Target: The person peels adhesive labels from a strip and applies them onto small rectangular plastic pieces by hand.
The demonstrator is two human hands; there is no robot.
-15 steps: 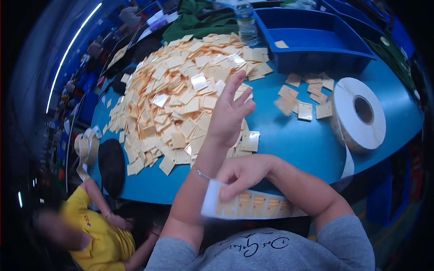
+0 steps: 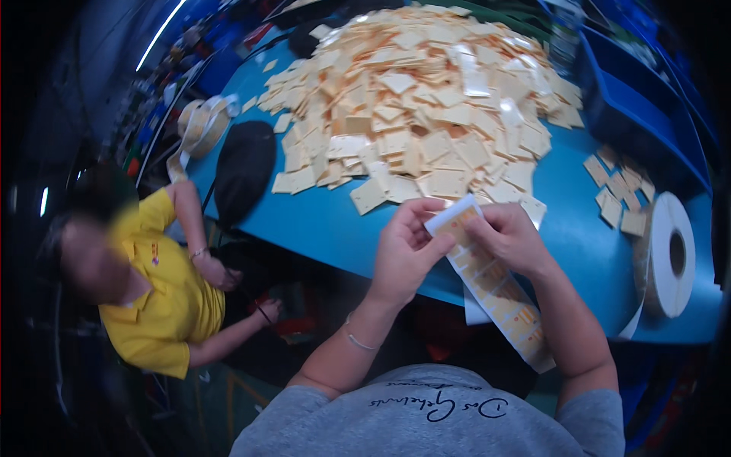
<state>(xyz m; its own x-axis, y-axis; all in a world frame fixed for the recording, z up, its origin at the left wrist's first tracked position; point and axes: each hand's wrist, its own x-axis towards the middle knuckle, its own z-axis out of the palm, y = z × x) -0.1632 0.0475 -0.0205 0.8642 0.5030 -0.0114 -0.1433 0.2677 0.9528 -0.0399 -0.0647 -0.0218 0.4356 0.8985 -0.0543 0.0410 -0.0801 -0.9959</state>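
Observation:
Both hands meet over the table's near edge at a strip of yellow and white labels (image 2: 499,288). My right hand (image 2: 514,238) pinches the strip near its upper end, thumb lying on top. My left hand (image 2: 409,245) is closed at the same end, its thumb against the strip's left edge; its fingertips are partly hidden. From my hands the strip slants down to the right, past my right forearm. Just beyond lies a big heap of thin cream square pieces (image 2: 426,145). At the right stands the large white roll of labels (image 2: 661,263), its tail hanging off the edge.
Several cream pieces (image 2: 620,183) lie apart beside the roll. Behind them is a blue bin (image 2: 647,114), with a clear bottle (image 2: 565,34) next to it. A dark oval object (image 2: 245,175) and a smaller label roll (image 2: 204,126) lie left. A person in yellow (image 2: 164,282) sits there.
My left hand has come back from over the heap to the strip's end. My right hand has raised the strip, now slanted. The view has shifted, and a piece blurred in motion has landed.

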